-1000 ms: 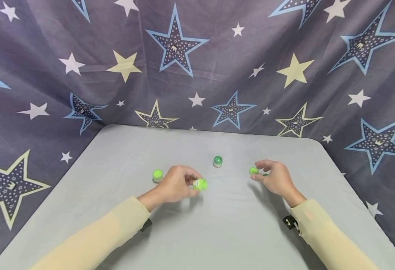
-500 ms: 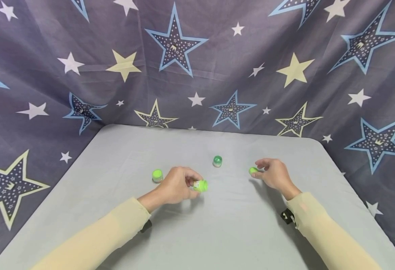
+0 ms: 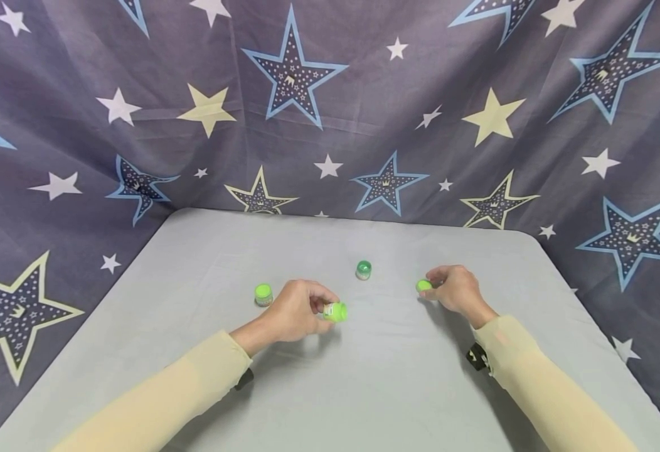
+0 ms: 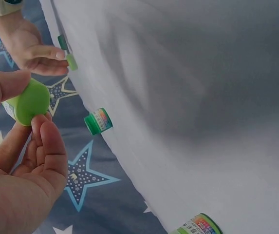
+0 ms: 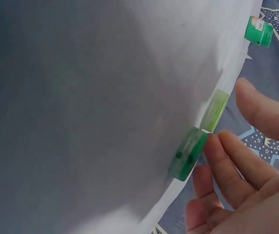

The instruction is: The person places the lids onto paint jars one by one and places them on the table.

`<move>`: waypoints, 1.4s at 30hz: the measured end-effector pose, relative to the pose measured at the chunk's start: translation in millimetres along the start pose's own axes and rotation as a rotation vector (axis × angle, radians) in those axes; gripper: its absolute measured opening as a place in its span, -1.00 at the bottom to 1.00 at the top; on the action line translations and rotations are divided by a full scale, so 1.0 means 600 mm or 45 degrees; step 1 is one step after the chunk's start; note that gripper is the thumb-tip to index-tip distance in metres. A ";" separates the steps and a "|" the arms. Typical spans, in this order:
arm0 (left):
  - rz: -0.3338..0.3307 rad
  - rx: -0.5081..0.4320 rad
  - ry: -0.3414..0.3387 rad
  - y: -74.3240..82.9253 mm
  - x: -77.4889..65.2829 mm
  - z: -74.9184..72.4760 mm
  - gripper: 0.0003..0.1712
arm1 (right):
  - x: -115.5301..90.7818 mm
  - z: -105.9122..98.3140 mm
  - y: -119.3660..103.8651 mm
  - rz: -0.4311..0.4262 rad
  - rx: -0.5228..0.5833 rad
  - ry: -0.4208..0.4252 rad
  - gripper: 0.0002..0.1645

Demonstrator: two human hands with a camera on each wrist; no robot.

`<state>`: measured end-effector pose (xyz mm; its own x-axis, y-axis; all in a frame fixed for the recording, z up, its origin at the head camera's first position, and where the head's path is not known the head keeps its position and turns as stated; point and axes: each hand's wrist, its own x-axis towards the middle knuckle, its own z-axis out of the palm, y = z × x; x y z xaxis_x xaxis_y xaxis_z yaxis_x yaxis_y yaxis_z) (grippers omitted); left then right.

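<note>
My left hand [image 3: 298,311] grips a lime-green paint jar [image 3: 334,311] between thumb and fingers, tilted on its side over the table. Its rounded green end faces the left wrist camera. My right hand [image 3: 458,290] is low at the right, fingertips right at a lime-green lid [image 3: 423,285] on the table. In the right wrist view the thumb [image 5: 249,95] stands apart from this lid [image 5: 215,111], and fingertips [image 5: 211,142] overlap the end of a dark green lid [image 5: 188,154] beside it. The dark green lid is hidden behind the hand in the head view.
A capped lime-green jar [image 3: 263,295] stands left of my left hand. Farther back, near the middle, is a dark green jar [image 3: 364,270]. The pale table [image 3: 330,383] meets a star-patterned cloth [image 3: 330,138] at the back and sides.
My right hand has shifted slightly forward around the lime-green lid, and the dark green lid has passed out of sight behind it. The left hand stays almost still with its jar.
</note>
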<state>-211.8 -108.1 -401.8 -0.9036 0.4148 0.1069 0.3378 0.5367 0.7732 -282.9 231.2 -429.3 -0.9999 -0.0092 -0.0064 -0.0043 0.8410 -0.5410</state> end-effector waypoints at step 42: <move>0.009 0.013 -0.007 -0.003 -0.002 0.003 -0.63 | 0.007 0.009 -0.010 0.048 -0.167 -0.049 -0.48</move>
<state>-210.7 -107.9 -404.4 -0.8997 0.4228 0.1088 0.3470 0.5412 0.7660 -286.9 223.3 -430.5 -0.9983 0.0052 -0.0579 0.0294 0.9048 -0.4249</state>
